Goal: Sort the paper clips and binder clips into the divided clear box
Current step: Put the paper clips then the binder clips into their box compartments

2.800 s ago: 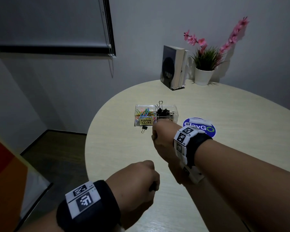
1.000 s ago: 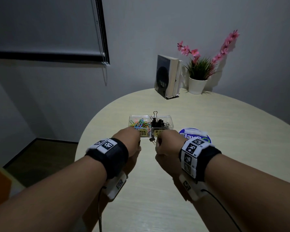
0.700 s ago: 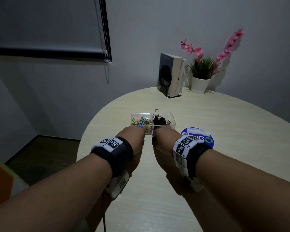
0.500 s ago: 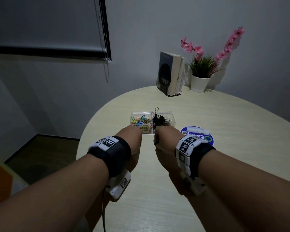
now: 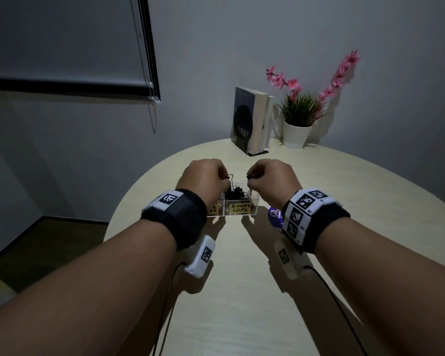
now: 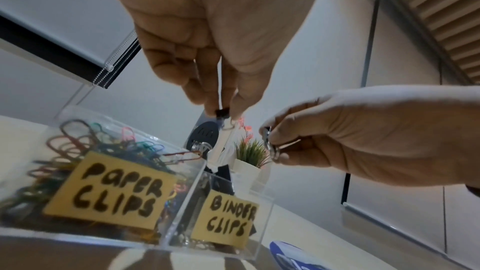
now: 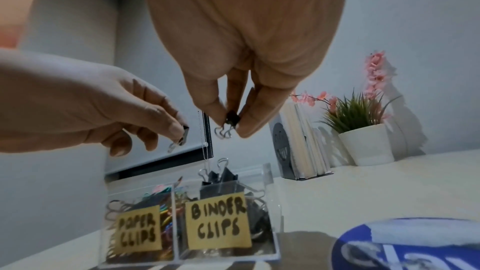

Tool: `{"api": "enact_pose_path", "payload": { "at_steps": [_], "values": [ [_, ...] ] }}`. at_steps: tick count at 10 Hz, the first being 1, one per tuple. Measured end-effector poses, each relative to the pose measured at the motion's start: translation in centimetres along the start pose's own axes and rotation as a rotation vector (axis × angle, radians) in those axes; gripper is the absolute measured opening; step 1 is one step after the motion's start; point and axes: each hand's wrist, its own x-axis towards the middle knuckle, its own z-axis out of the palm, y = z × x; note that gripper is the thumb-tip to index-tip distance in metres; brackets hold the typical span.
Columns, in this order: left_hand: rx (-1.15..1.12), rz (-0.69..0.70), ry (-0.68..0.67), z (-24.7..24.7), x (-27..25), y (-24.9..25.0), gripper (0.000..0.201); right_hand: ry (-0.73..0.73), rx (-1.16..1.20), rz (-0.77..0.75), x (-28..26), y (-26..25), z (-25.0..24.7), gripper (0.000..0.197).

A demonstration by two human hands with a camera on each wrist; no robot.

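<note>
The divided clear box (image 5: 255, 205) stands mid-table, with labels "PAPER CLIPS" on the left and "BINDER CLIPS" on the right. Coloured paper clips (image 6: 78, 145) fill the left compartment and black binder clips (image 7: 221, 176) pile up in the right one. Both hands hover just above the box. My left hand (image 5: 206, 176) pinches a small black binder clip (image 6: 223, 112) between thumb and fingertips. My right hand (image 5: 267, 176) pinches another small black binder clip (image 7: 232, 119), wire handles pointing down, over the binder clip side.
A blue round sticker (image 5: 274, 217) lies on the table right of the box. Books in a bookend (image 5: 252, 122) and a potted plant with pink flowers (image 5: 297, 124) stand at the far edge. The table's curved edge runs on the left.
Both hands have risen from the table just in front of the box to above it. The binder clip that lay in front of the box earlier is gone from there.
</note>
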Motion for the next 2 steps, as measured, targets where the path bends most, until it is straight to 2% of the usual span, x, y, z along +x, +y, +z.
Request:
{"api": "enact_pose_path", "payload": {
  "at_steps": [1,2],
  "values": [
    [-0.028,-0.009,0.034,1.09,1.20,0.09,0.015,0.031,0.003,0.005,1.35,0.23,0.50,0.018],
    [-0.032,-0.002,-0.001,2.03,1.85,-0.26,0.026,0.003,-0.015,0.005,1.92,0.44,1.24,0.020]
  ]
}}
